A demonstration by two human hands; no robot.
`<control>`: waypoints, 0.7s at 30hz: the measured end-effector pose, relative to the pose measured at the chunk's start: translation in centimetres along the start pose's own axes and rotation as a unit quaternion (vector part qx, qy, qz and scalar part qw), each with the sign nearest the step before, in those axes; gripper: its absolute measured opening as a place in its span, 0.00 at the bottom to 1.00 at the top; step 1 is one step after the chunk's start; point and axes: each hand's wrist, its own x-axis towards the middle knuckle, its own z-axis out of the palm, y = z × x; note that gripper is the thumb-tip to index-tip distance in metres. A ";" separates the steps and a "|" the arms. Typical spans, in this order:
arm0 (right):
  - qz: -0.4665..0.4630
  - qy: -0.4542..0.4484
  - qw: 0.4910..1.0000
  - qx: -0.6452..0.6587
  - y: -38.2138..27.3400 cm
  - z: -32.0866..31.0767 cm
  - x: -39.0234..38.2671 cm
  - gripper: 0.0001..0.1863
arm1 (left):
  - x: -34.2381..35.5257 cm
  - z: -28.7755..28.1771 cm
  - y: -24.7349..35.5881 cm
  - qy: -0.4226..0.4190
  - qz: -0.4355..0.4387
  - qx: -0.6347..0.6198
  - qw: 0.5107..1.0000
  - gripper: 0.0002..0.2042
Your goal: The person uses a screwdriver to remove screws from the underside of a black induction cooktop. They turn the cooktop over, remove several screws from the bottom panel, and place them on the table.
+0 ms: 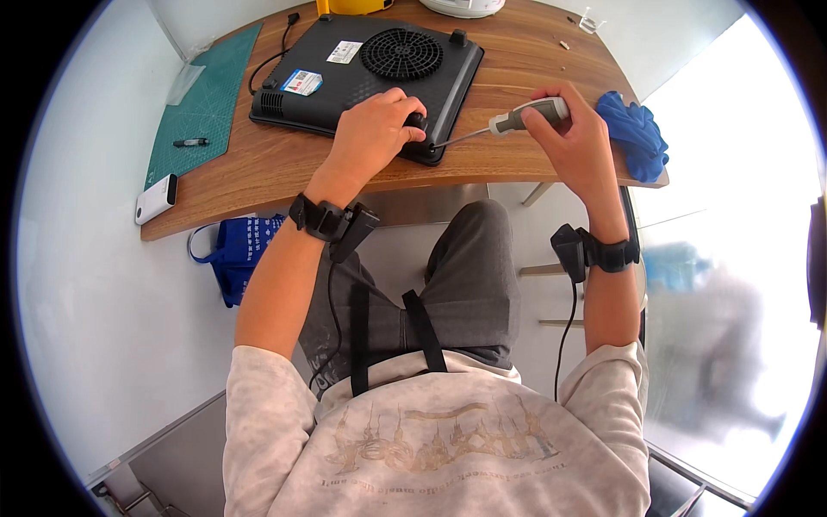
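Observation:
An induction cooker (336,82) lies upside down on the wooden table, its dark underside and round fan grille facing up. My left hand (376,129) is closed at its near right corner, the fingers around a black foot (415,122) there, which they partly hide. In my right hand (573,133) is a screwdriver (515,119) with a grey and white handle, gripped between thumb and fingers. Its thin shaft slants down to the left, and the tip meets the cooker's near right corner beside my left fingertips. Whether it sits in a screw is too small to tell.
A green cutting mat (194,116) bears a black pen (190,142); near it is a white power bank (157,200). A blue cloth (633,136) lies at the table's right edge. Small bits and a clear piece (591,21) lie at the far right. A blue bag (241,254) is below the table.

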 end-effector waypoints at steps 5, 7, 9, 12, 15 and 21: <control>-0.042 0.014 0.999 -0.021 -1.2 0.3 1.0 0.15 | 0.0 -0.2 0.1 -0.004 -0.004 0.004 1.000 0.13; -0.069 0.019 0.997 -0.008 -1.4 0.9 1.6 0.15 | 0.0 -0.2 0.1 -0.007 -0.008 0.004 1.000 0.13; -0.105 0.024 0.994 0.005 -1.9 1.3 1.8 0.16 | 0.0 -0.1 0.0 -0.009 -0.011 0.001 1.000 0.13; -0.169 0.021 0.985 0.016 -3.0 1.4 2.0 0.19 | -0.1 -0.1 -0.1 0.012 0.012 -0.004 1.000 0.12; -0.204 -0.011 0.979 -0.014 -3.3 1.1 2.4 0.20 | -0.1 0.1 -0.2 0.009 0.006 -0.005 1.000 0.12; -0.226 -0.062 0.963 -0.135 -4.0 -0.3 4.1 0.15 | -0.1 0.0 0.1 0.003 -0.003 -0.001 1.000 0.13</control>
